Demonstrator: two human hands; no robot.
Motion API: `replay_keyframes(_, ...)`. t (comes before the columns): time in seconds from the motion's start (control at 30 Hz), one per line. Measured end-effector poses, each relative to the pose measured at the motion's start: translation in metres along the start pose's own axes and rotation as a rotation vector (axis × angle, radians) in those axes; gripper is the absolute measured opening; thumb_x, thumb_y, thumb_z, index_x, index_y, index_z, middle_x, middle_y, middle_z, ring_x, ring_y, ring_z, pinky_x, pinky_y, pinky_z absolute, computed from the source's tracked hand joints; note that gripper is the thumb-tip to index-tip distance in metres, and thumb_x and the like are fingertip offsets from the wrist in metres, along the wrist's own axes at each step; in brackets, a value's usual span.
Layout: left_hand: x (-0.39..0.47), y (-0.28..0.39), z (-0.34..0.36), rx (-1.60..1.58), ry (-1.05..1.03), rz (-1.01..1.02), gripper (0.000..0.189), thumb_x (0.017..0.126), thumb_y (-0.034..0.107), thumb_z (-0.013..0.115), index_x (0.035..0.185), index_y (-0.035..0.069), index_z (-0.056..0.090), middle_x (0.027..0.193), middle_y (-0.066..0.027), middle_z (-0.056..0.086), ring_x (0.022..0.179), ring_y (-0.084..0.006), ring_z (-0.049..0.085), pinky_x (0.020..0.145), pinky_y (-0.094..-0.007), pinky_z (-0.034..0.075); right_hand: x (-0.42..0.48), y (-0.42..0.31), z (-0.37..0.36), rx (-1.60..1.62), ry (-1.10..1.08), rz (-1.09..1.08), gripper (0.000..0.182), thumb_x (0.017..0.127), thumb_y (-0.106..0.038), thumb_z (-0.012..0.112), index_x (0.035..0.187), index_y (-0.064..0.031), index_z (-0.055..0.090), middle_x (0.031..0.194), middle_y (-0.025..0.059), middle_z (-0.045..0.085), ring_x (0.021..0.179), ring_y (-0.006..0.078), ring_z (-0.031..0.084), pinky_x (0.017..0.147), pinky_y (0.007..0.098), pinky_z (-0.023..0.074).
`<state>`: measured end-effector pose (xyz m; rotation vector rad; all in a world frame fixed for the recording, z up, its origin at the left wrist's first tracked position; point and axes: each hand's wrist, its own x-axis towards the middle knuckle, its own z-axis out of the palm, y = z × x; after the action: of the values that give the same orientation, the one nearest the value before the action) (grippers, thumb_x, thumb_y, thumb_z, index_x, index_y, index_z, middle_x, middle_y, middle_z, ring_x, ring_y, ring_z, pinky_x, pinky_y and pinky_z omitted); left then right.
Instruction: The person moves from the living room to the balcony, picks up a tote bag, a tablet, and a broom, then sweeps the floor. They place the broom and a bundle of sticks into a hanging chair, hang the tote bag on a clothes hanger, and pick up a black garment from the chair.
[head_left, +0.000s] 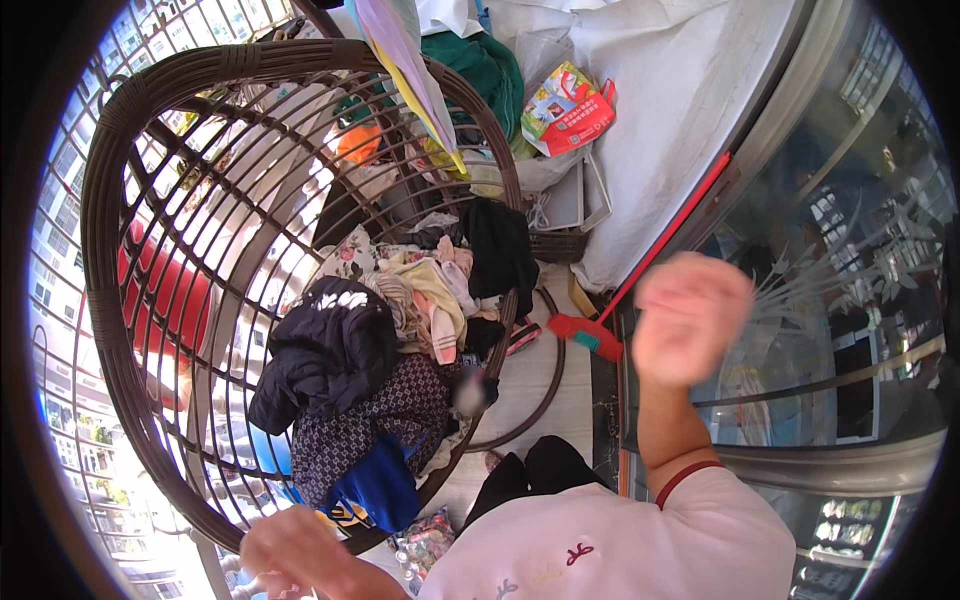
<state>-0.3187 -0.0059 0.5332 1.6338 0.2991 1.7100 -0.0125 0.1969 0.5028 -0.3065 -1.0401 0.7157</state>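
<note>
My right hand (691, 319) is raised beside the glass door, blurred, with its fingers seemingly curled and no object visible in it. At the lower left, my left hand (296, 551) hovers over or touches the lower rim of a brown wicker hanging chair (101, 300); blur hides which. A heap of clothes fills the chair's seat. In it lie a black jacket (330, 345), a dark patterned garment (375, 420), a blue cloth (382, 487), a pale yellow garment (427, 289), a floral cloth (352, 255) and a black garment (499, 251) over the right rim.
A red broom (585, 334) leans along the glass door (817, 300). Behind the chair are a printed shopping bag (568, 109), a green cloth (480, 75) and a folded umbrella (412, 75). A chair stand's curved tube (555, 375) crosses the floor. A plastic bag (427, 540) sits near me.
</note>
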Motion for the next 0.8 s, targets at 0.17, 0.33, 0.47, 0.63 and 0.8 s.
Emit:
replay_keyframes(0.17, -0.09, -0.108, 0.021, 0.197, 0.849, -0.848, 0.02, 0.085, 0.004, 0.05, 0.101, -0.005, 0.058, 0.088, -0.0151, 0.065, 0.081, -0.0205, 0.063, 0.076, -0.0306, 0.05, -0.108, 0.313, -0.141, -0.784, -0.458, 0.714, 0.038, 0.085, -0.019, 0.058, 0.118, -0.0008, 0.05, 0.099, 0.0101, 0.062, 0.082, 0.0199, 0.062, 0.075, 0.0311, 0.0496)
replay_keyframes(0.33, -0.135, -0.139, 0.046, 0.317, 1.157, -1.063, 0.016, 0.089, 0.006, 0.053, 0.101, -0.003, 0.058, 0.088, -0.0122, 0.065, 0.08, -0.0166, 0.063, 0.075, -0.0269, 0.05, -0.101, 0.393, -0.058, -1.223, -0.544, 0.723, 0.063, 0.078, -0.032, 0.067, 0.128, -0.0038, 0.04, 0.128, 0.0199, 0.043, 0.114, 0.0322, 0.048, 0.09, 0.0453, 0.0435)
replay_keyframes(0.47, -0.143, -0.17, 0.094, 0.329, 1.517, -0.981, 0.014, 0.089, 0.007, 0.053, 0.098, -0.001, 0.058, 0.087, -0.0127, 0.065, 0.076, -0.0166, 0.064, 0.072, -0.0262, 0.052, -0.116, 0.425, -0.057, -1.413, -0.854, 1.016, 0.069, 0.073, -0.039, 0.07, 0.127, -0.0077, 0.04, 0.136, 0.0199, 0.031, 0.125, 0.0377, 0.034, 0.088, 0.0545, 0.0415)
replay_keyframes(0.63, -0.119, -0.24, 0.13, 0.227, 1.563, -1.006, 0.014, 0.09, 0.009, 0.053, 0.098, -0.001, 0.058, 0.087, -0.0129, 0.064, 0.077, -0.0178, 0.063, 0.073, -0.0279, 0.052, -0.101, 0.486, -0.171, -1.12, -0.78, 0.761, 0.038, 0.079, -0.025, 0.063, 0.106, -0.0001, 0.053, 0.1, 0.0231, 0.059, 0.095, 0.0407, 0.058, 0.084, 0.0429, 0.0456)
replay_keyframes(0.8, -0.128, -0.25, 0.149, 0.214, 1.593, -1.109, 0.033, 0.09, 0.02, 0.055, 0.117, 0.002, 0.049, 0.109, -0.015, 0.058, 0.099, -0.0213, 0.057, 0.085, -0.0327, 0.047, -0.087, 0.341, -0.175, 0.405, -0.205, 1.715, 0.034, 0.086, -0.005, 0.053, 0.12, -0.0036, 0.05, 0.118, 0.0092, 0.057, 0.107, 0.0253, 0.056, 0.09, 0.043, 0.0447)
